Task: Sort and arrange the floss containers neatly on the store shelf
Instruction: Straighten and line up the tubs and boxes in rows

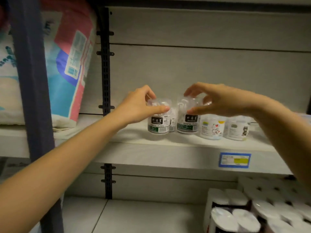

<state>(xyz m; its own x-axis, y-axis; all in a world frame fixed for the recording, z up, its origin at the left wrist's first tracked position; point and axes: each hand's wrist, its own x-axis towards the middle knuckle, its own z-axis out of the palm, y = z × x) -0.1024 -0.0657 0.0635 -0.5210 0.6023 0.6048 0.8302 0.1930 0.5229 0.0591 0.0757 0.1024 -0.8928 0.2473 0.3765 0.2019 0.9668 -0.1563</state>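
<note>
Two grips, left hand (139,106) round left jar (158,125), right hand (217,101) round right jar (187,123), third jar (172,126) half-hidden.

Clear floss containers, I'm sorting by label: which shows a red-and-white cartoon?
The clear round tub second from right, between a black-labelled tub and a dark-figure tub.

Open shelf (127,139) left of floss containers (158,125)

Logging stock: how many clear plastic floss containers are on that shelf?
5: the left hand grips one clear green-labelled tub, the right hand a second tub, a third tub half hidden behind them, two cartoon-labelled tubs to their right. The right arm may hide more.
</note>
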